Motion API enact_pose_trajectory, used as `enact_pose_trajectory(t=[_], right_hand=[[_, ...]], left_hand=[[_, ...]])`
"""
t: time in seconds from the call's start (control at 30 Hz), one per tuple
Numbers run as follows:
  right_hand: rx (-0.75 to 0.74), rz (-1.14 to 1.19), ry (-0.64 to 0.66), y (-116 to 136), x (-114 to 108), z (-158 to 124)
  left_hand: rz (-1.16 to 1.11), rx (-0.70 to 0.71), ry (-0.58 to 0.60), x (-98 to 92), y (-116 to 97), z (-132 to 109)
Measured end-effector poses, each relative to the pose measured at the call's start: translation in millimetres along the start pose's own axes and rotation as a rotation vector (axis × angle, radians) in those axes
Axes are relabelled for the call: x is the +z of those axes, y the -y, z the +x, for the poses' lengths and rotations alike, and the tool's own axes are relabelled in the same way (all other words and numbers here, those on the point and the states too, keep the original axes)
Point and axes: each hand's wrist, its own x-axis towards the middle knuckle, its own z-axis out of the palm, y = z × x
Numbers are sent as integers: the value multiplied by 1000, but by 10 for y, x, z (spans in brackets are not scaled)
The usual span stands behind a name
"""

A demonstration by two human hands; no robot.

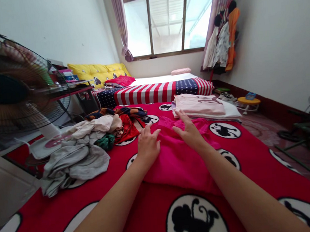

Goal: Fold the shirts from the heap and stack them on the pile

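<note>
A bright pink garment (179,165) lies spread on the red bedcover with round monkey prints (143,213). My left hand (148,144) is at the garment's left edge, thumb apart from the fingers, with nothing seen in its grasp. Over the right part of the cloth, my right hand (189,130) has its fingers stretched forward and thumb spread. Whether either palm touches the fabric is hard to tell. Beyond the right hand is a stack of folded clothes, a pale pink one (198,104) on top.
Left of the garment is a heap of rumpled clothes, including grey cloth (77,164) and a red piece (128,128). A fan (43,120) stands at the left. Behind is another bed with a striped cover (147,93). A yellow stool (249,101) stands on the right.
</note>
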Motion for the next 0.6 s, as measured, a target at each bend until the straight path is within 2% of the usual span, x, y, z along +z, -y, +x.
enact_pose_trajectory(t=[0.1,0.2,0.27,0.33,0.47,0.53,0.6], right_hand=[[36,31,-109,26,-184,71],[74,112,-263,68,-459,121],[123,91,-326,48,-644,108],[208,-68,-252,-24,-807,51],[399,-553,110,-205,-1014,-130],[449,-717,144,-258,-1041,-206],[468,-818,116,-290,-1024,-257]], left_hand=[[16,107,95,40,-47,-46],[-69,220,345,146,-131,-142],[-63,222,470,236,-164,-214],[-40,202,512,312,-167,-267],[-22,197,484,377,-138,-294],[-22,203,454,378,-135,-295],[-35,199,421,371,-149,-300]])
